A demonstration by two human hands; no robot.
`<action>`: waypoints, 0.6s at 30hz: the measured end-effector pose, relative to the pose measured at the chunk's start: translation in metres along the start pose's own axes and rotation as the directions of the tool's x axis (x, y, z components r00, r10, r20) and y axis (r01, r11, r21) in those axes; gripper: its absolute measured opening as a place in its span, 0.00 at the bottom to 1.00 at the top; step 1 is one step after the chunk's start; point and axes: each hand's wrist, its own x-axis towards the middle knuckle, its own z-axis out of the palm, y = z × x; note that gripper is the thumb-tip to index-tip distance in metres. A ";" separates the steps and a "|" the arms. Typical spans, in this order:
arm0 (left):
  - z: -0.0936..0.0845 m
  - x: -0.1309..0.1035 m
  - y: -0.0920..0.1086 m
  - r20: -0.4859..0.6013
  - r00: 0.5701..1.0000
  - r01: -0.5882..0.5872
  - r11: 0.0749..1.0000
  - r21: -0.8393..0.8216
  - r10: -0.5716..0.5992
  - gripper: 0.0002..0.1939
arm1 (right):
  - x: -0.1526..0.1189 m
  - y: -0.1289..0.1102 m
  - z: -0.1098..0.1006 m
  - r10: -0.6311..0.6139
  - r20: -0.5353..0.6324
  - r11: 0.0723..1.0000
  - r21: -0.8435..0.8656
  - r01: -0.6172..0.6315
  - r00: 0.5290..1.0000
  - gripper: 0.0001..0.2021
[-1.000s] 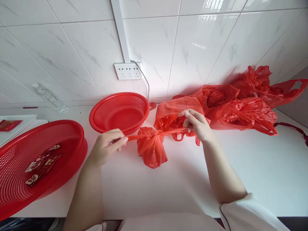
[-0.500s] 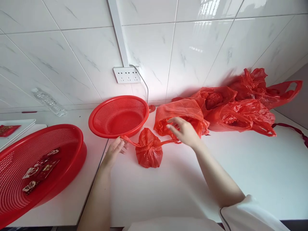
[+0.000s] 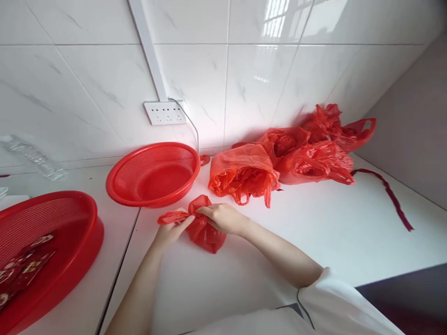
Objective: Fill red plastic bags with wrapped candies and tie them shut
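Note:
A small, filled red plastic bag (image 3: 208, 236) sits on the white table in front of me, gathered at its neck. My left hand (image 3: 173, 229) pinches one twisted handle of it, whose end sticks out to the left. Bent fingers of my right hand (image 3: 223, 217) grip the bag's neck from the right side. Both hands meet at the gathered part, and what the bag contains is hidden by the plastic. Just behind lies a larger red bag (image 3: 240, 160), its mouth facing me with crumpled red plastic inside.
A red perforated basket (image 3: 122, 197) stands near the wall socket (image 3: 165, 113). Another red basket (image 3: 87, 223) at left holds dark red printed packets (image 3: 33, 265). Several red bags (image 3: 314, 163) are heaped at right, near a dark red ribbon (image 3: 391, 197). A clear bottle (image 3: 33, 156) lies far left.
My hands have come together at the bag's neck; before, the left held a stretched handle and the right was above the other one. The view has shifted to the right.

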 end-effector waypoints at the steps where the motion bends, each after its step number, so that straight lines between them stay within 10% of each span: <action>1: -0.004 0.001 -0.001 0.004 1.000 0.029 0.999 -0.024 -0.029 0.13 | -0.005 0.000 -0.007 0.018 0.002 1.000 0.008 -0.018 1.000 0.16; 10: -0.023 0.011 -0.008 -0.091 0.974 0.211 0.977 0.025 -0.208 0.19 | -0.128 0.042 -0.092 0.438 0.137 0.884 0.112 -0.453 0.888 0.04; 13: -0.023 0.011 -0.005 -0.102 0.972 0.217 0.976 0.035 -0.212 0.19 | -0.194 0.080 -0.115 0.694 0.068 0.711 0.091 -0.697 0.717 0.08; 18: -0.019 0.012 -0.006 -0.062 0.973 0.223 0.974 0.048 -0.220 0.19 | -0.285 0.145 -0.141 0.915 -0.306 0.297 0.067 -0.952 0.264 0.17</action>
